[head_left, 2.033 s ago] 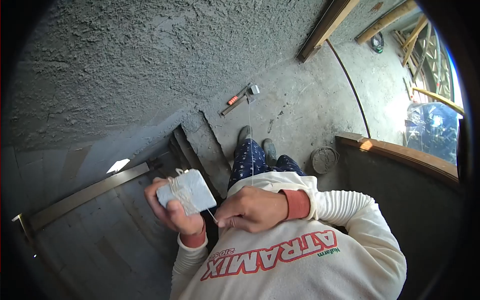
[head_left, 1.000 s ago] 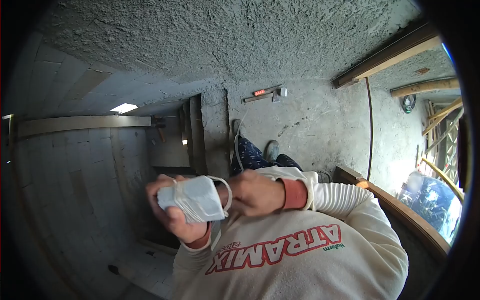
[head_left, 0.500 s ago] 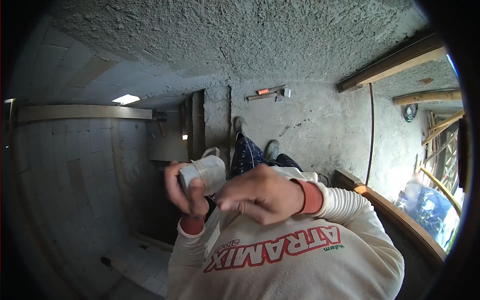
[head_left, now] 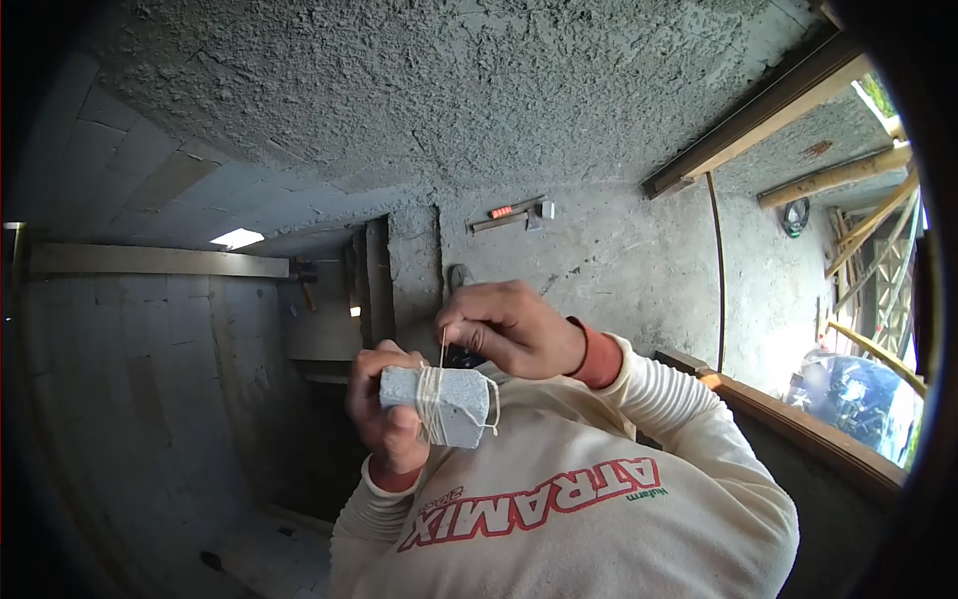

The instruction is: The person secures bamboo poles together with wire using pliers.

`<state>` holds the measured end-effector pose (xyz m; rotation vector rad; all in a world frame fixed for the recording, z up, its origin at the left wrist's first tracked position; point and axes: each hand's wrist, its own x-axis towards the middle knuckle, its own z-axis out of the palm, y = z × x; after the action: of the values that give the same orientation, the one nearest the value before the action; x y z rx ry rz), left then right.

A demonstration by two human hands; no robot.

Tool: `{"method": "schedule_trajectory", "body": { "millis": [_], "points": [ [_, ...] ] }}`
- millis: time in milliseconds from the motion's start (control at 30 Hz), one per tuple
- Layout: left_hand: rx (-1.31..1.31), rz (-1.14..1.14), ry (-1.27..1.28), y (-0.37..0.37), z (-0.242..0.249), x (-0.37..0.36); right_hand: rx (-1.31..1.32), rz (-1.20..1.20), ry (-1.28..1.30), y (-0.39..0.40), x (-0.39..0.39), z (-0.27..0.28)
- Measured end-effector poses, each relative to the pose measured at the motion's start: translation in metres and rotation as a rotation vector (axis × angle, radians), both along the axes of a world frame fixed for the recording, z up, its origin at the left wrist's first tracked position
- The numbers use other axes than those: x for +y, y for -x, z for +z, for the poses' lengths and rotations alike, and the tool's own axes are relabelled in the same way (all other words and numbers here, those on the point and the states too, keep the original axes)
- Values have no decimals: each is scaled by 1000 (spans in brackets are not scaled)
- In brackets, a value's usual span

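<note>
My left hand (head_left: 387,409) is closed around one end of a small grey block (head_left: 463,407) in front of my chest. Several turns of pale string (head_left: 430,404) wrap the block's middle, and a loose loop hangs at its right end. Above the block, my right hand (head_left: 514,327) pinches the string between thumb and finger. A taut length of it runs from the pinch straight down to the windings.
Hammers or similar long-handled tools (head_left: 511,215) lie on the concrete floor (head_left: 599,260). A wooden beam (head_left: 788,424) borders the right side, near a shiny blue sheet (head_left: 848,399). Steps (head_left: 371,270) drop away at left beside a block wall (head_left: 140,369).
My right hand has moved up from beside the block and now holds the string taut above it. The block has turned, showing its string windings.
</note>
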<state>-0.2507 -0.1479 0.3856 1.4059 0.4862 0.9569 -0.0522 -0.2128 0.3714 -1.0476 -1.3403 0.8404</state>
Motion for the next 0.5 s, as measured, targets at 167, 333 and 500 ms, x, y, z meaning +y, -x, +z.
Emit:
{"method": "schedule_trajectory", "body": {
  "millis": [167,333,500],
  "points": [
    [92,300,-162,-23,2,32,-3,264,-31,48,-32,5],
    [234,29,-381,-13,-6,34,-61,10,-5,-10,-21,52],
    [-227,-96,129,-17,10,13,-8,-45,162,22,-21,4]
  ]
}}
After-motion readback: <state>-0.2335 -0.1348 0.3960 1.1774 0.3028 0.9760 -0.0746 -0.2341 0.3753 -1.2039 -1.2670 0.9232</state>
